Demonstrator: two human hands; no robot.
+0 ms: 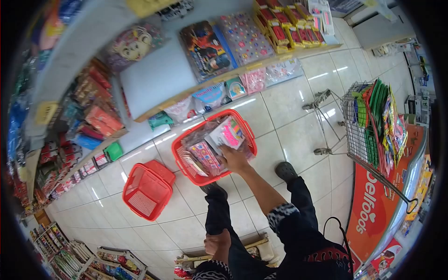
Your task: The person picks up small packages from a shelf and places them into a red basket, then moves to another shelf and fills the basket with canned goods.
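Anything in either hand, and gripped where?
Right hand: white-and-pink packet, by its near edge, at the red basket. Left hand: curled closed, nothing visible in it.

shop aisle, stocked shelves [154, 79], shopping trolley [366, 123], red baskets [148, 190]

Under right hand [233, 159]: pack [227, 135] in glossy clear plastic film. Around hand: basket [212, 178], smooth red plastic. Left of hand: second basket [161, 193], same red plastic, perforated base. Right of hand: cart [351, 114], shiny metal wire. Floor tiles [298, 144] beneath: smooth, glossy. Behind hand: sleeve [285, 219], matt patterned cloth; trousers [303, 200], dark matt cloth.
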